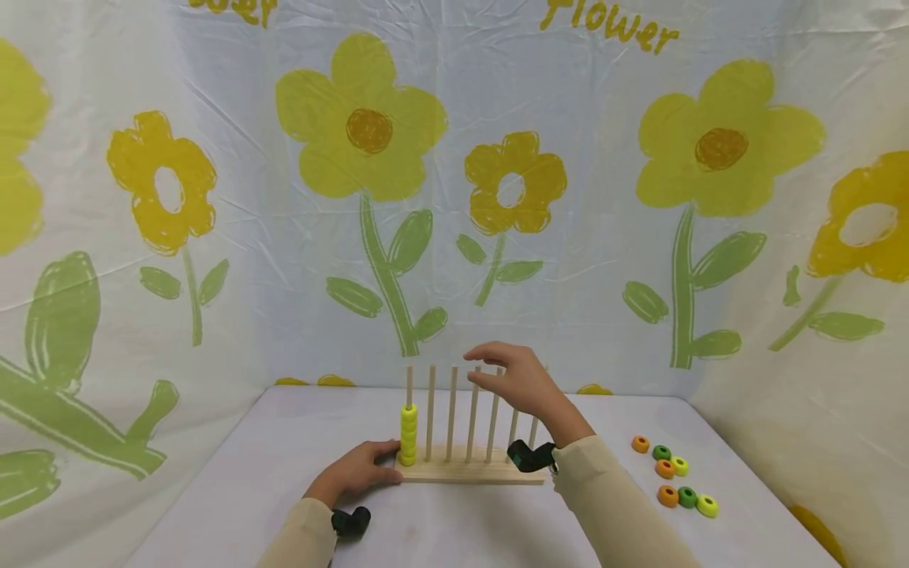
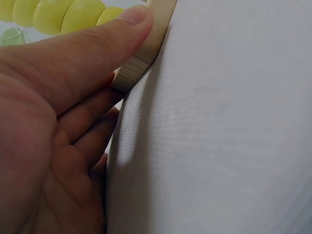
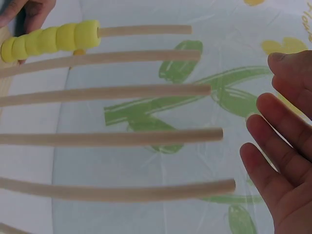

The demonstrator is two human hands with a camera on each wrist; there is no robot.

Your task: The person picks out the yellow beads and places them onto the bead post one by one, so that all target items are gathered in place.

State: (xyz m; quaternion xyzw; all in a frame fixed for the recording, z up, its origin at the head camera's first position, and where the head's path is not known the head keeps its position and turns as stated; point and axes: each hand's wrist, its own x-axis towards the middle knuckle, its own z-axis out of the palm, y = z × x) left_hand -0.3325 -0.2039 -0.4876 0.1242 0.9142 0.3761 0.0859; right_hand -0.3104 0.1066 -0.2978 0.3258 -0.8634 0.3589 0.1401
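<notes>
A wooden peg rack (image 1: 477,472) with several upright rods stands on the table. Yellow beads (image 1: 408,435) are stacked on its leftmost rod; the other rods I can make out hold none. My left hand (image 1: 358,472) grips the left end of the base, and in the left wrist view the thumb (image 2: 105,41) presses the base's edge (image 2: 134,72) with fingers behind the corner. Near the tops of the middle rods hovers my right hand (image 1: 517,380), holding nothing. Its fingers (image 3: 278,153) are spread and loosely bent, apart from the rods (image 3: 112,138) in the right wrist view.
Loose ring beads lie at the table's right side: orange beads (image 1: 667,495), green beads (image 1: 686,497) and yellow beads (image 1: 707,506). A white cloth with printed flowers (image 1: 369,130) hangs behind the white table (image 1: 234,473) and at both sides.
</notes>
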